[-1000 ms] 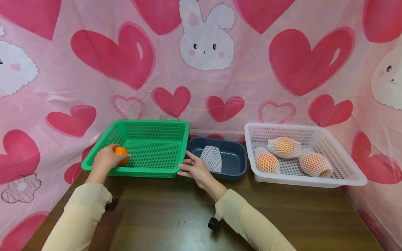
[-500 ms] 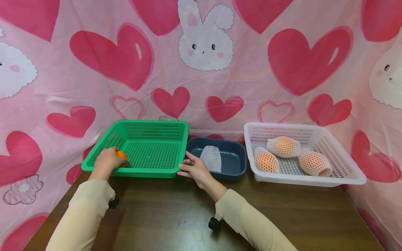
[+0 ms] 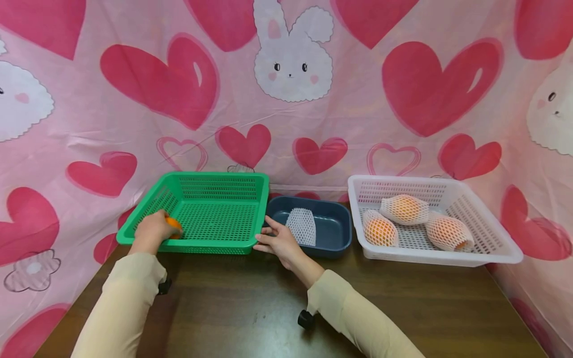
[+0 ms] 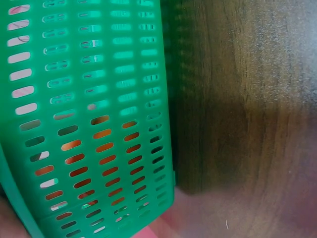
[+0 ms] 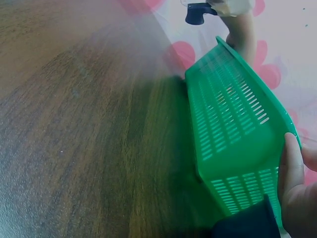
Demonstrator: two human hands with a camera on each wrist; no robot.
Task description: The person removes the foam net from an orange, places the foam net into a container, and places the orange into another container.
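Observation:
An orange (image 3: 174, 227) sits low in the front left corner of the green basket (image 3: 206, 243), with my left hand (image 3: 153, 229) curled round it from the left. The left wrist view shows orange colour through the slots of the basket wall (image 4: 89, 99). My right hand (image 3: 281, 243) touches the basket's front right corner with its fingers spread. Seen from the right wrist, fingers (image 5: 292, 163) lie along the rim of the green basket (image 5: 233, 114).
A dark blue bin (image 3: 333, 226) holding a white foam net (image 3: 302, 226) stands beside the green basket. At the right, a white basket (image 3: 429, 257) holds several net-wrapped fruits (image 3: 405, 209). A patterned cloth (image 3: 286, 119) hangs behind the wooden table (image 3: 233, 308).
My left hand has gone down into the basket's front left corner with the orange, which sits lower than before. The right hand has stayed at the basket's corner.

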